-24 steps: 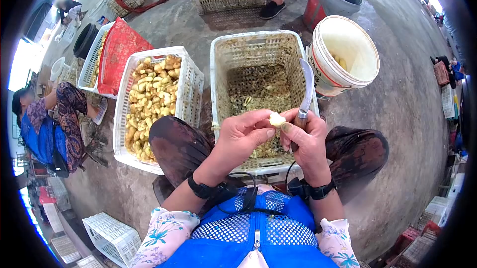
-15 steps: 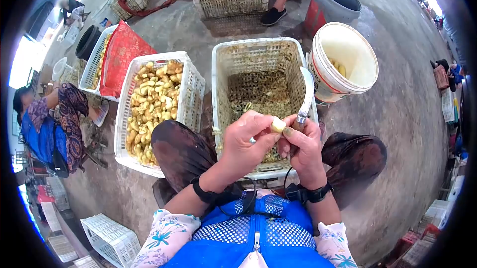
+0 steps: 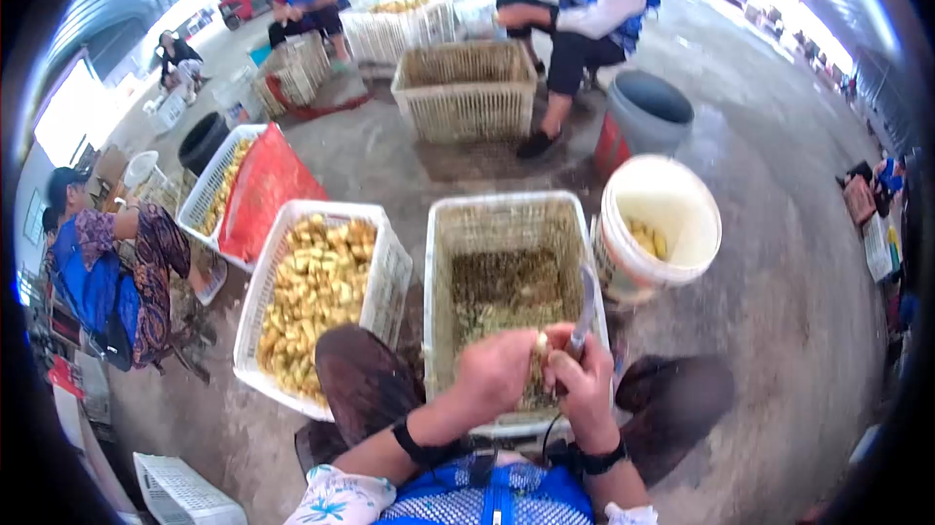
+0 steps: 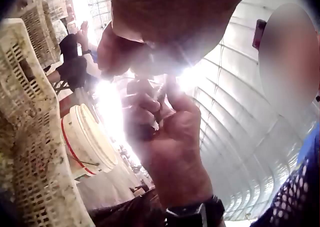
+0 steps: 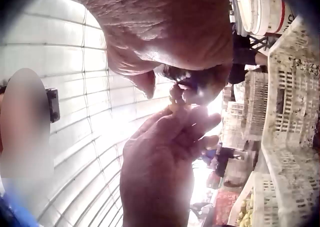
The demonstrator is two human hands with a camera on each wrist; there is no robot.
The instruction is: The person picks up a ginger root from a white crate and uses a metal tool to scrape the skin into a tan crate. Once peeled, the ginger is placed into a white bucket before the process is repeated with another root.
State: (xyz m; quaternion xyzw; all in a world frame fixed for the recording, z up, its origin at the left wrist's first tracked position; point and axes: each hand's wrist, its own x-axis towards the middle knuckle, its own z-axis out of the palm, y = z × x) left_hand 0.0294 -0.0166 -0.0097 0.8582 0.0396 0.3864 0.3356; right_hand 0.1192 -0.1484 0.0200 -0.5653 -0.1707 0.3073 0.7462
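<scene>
Ginger piece (image 3: 539, 344) still lower centre, pinched in left hand (image 3: 495, 369) fingertips over peel crate (image 3: 435, 262). Right hand (image 3: 587, 381) keeps fingers curled round knife (image 3: 582, 315), blade up. View tilted up; 2 hands stayed together, peeling likely mid-way.

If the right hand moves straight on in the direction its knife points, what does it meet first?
Likely the right wall of the basket, with the white bucket just beyond. Height is unclear, so the right hand and knife might pass over it.
</scene>
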